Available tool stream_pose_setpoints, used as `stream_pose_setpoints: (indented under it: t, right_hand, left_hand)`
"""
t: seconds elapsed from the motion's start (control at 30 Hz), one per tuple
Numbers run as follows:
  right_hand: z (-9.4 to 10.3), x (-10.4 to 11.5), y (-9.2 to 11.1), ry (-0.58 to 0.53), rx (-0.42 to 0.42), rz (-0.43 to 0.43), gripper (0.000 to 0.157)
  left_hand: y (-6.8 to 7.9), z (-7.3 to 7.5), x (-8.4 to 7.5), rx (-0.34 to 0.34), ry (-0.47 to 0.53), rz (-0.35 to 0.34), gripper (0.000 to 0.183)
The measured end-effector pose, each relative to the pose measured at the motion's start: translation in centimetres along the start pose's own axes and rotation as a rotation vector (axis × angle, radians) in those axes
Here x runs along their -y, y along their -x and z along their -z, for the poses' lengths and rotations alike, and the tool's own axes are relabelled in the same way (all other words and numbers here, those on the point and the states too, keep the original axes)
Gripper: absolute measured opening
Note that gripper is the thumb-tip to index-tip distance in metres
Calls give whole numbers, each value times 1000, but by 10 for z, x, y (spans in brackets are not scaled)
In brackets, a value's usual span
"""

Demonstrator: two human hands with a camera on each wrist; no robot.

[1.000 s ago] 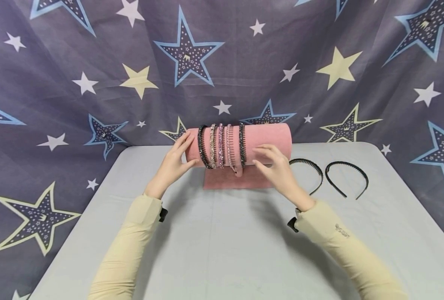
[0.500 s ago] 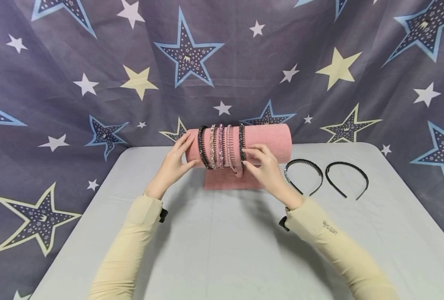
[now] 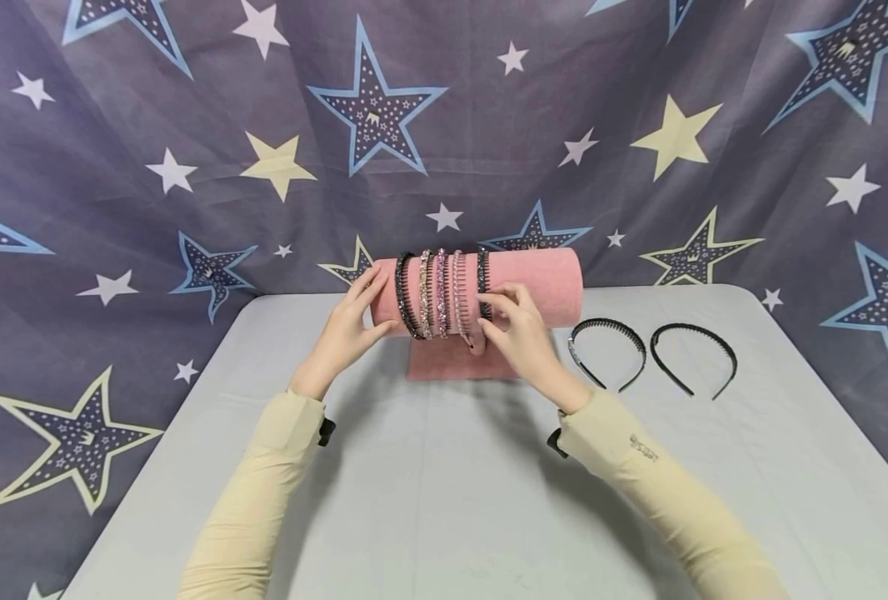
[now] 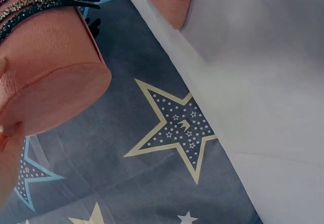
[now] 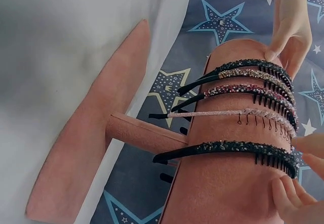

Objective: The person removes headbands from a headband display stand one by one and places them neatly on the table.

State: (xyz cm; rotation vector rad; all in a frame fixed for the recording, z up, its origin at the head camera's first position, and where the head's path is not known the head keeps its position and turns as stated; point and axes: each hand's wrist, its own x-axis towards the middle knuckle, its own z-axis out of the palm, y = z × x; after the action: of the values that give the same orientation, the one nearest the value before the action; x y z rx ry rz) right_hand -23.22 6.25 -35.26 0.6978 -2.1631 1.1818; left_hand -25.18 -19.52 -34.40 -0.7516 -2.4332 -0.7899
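A pink headband stand [image 3: 541, 287] with a horizontal roll stands on the table. My left hand [image 3: 346, 329] grips the roll's left end, thumb low and fingers over the top. Around the roll sit a black glitter headband [image 3: 405, 296], a gold one [image 3: 425, 292], a purple-pink one [image 3: 441, 292] and a pale pink one [image 3: 460, 292]. Right of these, my right hand [image 3: 522, 337] pinches another black glitter headband [image 5: 228, 150], with fingertips on either side of its band. In the left wrist view the roll's round end [image 4: 61, 97] shows, with part of the left hand at its edge.
Two black headbands lie on the table to the right, a toothed one with glitter [image 3: 609, 325] and a plain-looking one [image 3: 695, 329]. The stand's flat pink base [image 3: 451, 362] rests on the grey table cover [image 3: 429, 500]. A star-patterned curtain [image 3: 489, 167] hangs behind.
My right hand has moved left along the roll from beside the right-hand black headband and now pinches it. The left hand has stayed on the roll's end.
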Motion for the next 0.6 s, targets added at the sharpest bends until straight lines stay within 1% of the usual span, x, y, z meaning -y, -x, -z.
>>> stream_pose_setpoints:
  t: [0.3, 0.6]
  right_hand:
    - [-7, -1, -1, 23, -16, -3, 32]
    - [-10, -6, -2, 74, -23, 52, 30]
  left_hand:
    - [0, 0, 0, 3, 6, 12, 69]
    - [0, 0, 0, 7, 5, 23, 69]
